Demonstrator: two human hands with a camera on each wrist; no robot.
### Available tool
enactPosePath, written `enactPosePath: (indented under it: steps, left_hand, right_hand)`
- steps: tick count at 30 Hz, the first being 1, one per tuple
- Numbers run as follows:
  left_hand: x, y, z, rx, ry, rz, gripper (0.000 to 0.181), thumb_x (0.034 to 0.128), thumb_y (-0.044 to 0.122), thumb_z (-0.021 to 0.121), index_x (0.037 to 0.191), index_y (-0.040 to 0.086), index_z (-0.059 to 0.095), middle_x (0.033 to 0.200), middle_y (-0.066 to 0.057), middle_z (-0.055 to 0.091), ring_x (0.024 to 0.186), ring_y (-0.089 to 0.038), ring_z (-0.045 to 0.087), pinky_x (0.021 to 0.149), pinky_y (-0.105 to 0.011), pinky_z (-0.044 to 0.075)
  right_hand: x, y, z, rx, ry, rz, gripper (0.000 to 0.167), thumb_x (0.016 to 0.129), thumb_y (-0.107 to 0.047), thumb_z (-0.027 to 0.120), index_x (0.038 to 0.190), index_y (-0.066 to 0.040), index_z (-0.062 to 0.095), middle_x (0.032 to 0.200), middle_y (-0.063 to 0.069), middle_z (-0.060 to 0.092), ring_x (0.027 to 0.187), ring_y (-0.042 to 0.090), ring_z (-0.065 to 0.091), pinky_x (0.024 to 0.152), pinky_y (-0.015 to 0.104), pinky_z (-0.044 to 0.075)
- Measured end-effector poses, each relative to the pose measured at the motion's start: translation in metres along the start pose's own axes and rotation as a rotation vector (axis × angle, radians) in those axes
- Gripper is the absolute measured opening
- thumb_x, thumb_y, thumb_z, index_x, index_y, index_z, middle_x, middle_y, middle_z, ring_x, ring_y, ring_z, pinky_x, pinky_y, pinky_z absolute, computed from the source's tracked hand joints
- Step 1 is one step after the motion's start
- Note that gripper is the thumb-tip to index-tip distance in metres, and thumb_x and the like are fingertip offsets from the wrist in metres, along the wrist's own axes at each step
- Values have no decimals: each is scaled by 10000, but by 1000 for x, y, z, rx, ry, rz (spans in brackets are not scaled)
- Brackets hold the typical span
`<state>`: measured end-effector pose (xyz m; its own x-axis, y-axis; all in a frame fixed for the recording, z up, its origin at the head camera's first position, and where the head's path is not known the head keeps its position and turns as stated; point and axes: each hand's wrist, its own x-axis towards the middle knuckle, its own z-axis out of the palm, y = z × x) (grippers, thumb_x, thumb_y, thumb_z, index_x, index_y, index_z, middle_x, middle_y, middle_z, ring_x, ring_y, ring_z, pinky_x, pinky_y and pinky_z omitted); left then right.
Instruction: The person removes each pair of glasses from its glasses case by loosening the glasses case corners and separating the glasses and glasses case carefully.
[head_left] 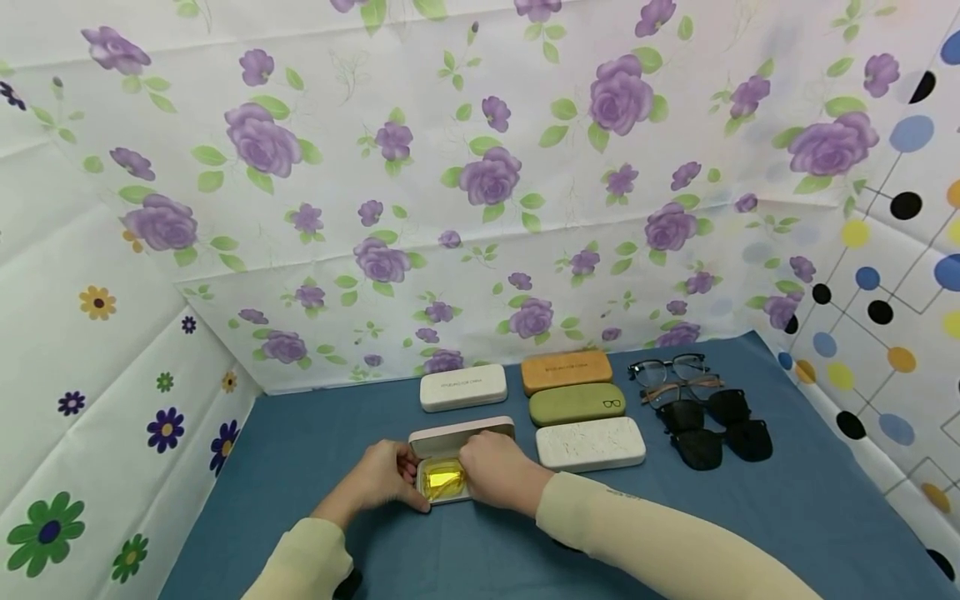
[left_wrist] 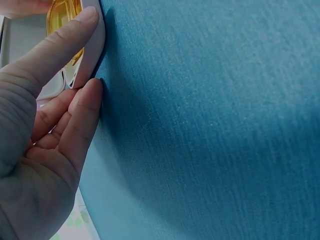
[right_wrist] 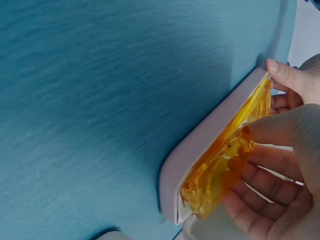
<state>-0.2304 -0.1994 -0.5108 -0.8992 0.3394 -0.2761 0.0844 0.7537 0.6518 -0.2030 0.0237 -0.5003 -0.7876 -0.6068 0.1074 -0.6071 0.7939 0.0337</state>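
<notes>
An open pale pinkish glasses case (head_left: 431,439) lies on the table, lid raised at the back. Yellow-tinted glasses (head_left: 442,479) sit in its lower half, partly hidden by my right hand (head_left: 497,468). In the right wrist view, that hand pinches the yellow glasses (right_wrist: 220,175) between thumb and fingers, one side tilted above the rim. My left hand (head_left: 384,479) grips the case's left end. In the left wrist view, the thumb of the left hand (left_wrist: 40,125) lies over the front wall and the fingertips touch the case's end corner.
Behind stand a white case (head_left: 463,388), an orange case (head_left: 567,372) and a green case (head_left: 577,404). A marbled white case (head_left: 590,443) lies just right of the open one. Several glasses, including dark sunglasses (head_left: 699,448), lie farther right on the blue cloth (head_left: 315,433).
</notes>
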Motion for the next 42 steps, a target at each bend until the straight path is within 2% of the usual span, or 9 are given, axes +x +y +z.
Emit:
enactPosePath:
  steps: [9,14,18,22,29,36,42]
  left_hand:
    - [0,-1,1,-13,2,-14,597,437,338,940,891,93,640,819,-48,625,704,-145,563,621,-270,480]
    - [0,-2,1,-18,-1,-8,600,436,342,939,895,96,641,826,-47,625,708,-144,563,623,-269,482]
    - [-1,-2,1,-19,-5,-8,596,440,342,937,897,100,641,829,-49,627,707,-149,562,621,-272,483]
    - [-2,0,0,-6,-3,0,582,450,346,934,898,113,643,829,-44,628,708,-151,564,617,-280,479]
    - [-2,-1,0,-2,-3,-3,579,450,349,933,896,122,640,823,-43,628,703,-152,563,619,-276,477]
    - [-2,-1,0,-6,-4,3,579,453,339,933,897,116,636,822,-47,628,701,-154,565,616,-282,478]
    - [-1,-2,-1,2,-7,9,576,453,342,933,894,122,634,815,-42,622,698,-150,560,613,-276,475]
  right_hand:
    - [4,1,0,83,-46,52,125,789,-251,685,757,-130,677,618,-36,580,563,65,504,553,273,479]
    - [5,4,-1,157,-56,56,145,810,-233,667,712,-127,661,562,-52,527,527,62,461,530,254,442]
    - [6,3,-1,176,-57,55,140,812,-230,672,708,-137,659,564,-58,537,520,52,460,530,248,439]
    - [8,0,-2,162,-72,65,101,784,-218,692,726,-141,658,570,-45,552,512,50,472,525,259,453]
    - [15,-5,0,109,-169,86,131,778,-267,723,795,-150,668,620,-27,586,548,64,510,562,280,488]
    - [17,-6,-3,74,-180,94,184,752,-308,752,817,-158,668,661,-31,606,585,62,534,598,275,509]
    - [17,-6,-5,62,-186,67,162,754,-288,748,812,-164,662,656,-40,595,581,63,513,615,276,509]
